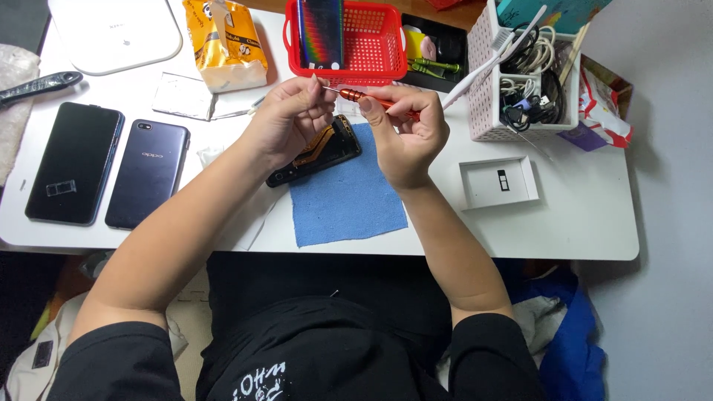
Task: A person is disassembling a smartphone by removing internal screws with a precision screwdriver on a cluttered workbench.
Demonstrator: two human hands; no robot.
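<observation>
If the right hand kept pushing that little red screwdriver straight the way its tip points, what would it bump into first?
The right hand holds the red screwdriver with its tip aimed left. The first thing in that line is the left hand's fingertips, already at the tip. Depth is hard to judge from above, so whether they touch is uncertain.

A small screwdriver [365,97] with a shiny orange-red handle and a thin metal tip lies almost flat in the air, tip pointing left. Under it an opened black phone [316,151] lies on the desk, partly on a blue cloth [345,197].

orange screwdriver [356,95], blue cloth [346,200], red basket [368,44]
</observation>
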